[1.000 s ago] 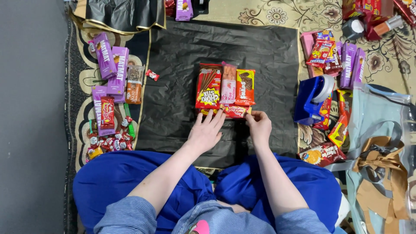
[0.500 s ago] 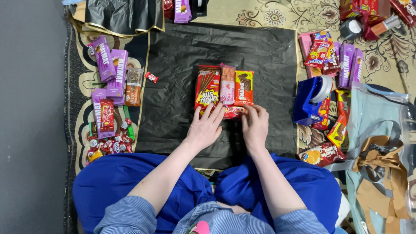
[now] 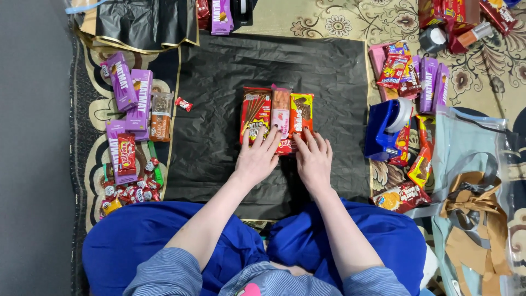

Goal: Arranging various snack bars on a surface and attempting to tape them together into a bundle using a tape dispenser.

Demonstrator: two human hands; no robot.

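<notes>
Three snack packets (image 3: 278,114) are laid side by side at the middle of the black sheet (image 3: 219,82) on the floor. Both grips are released: the left hand (image 3: 257,159) and right hand (image 3: 313,159) are pressed flat on their near ends. Many purple boxes (image 3: 129,104) are left unsorted at the left.

Three snack packs (image 3: 276,112), red, pink and yellow, lie flat side by side mid-sheet on the black plastic sheet (image 3: 219,82), a small red packet (image 3: 285,146) at their near edge.

Patterned carpet (image 3: 329,22) bearing black sheet (image 3: 219,109), purple packets (image 3: 131,93) left, blue tape dispenser (image 3: 386,129) and snacks (image 3: 402,197) right.
</notes>
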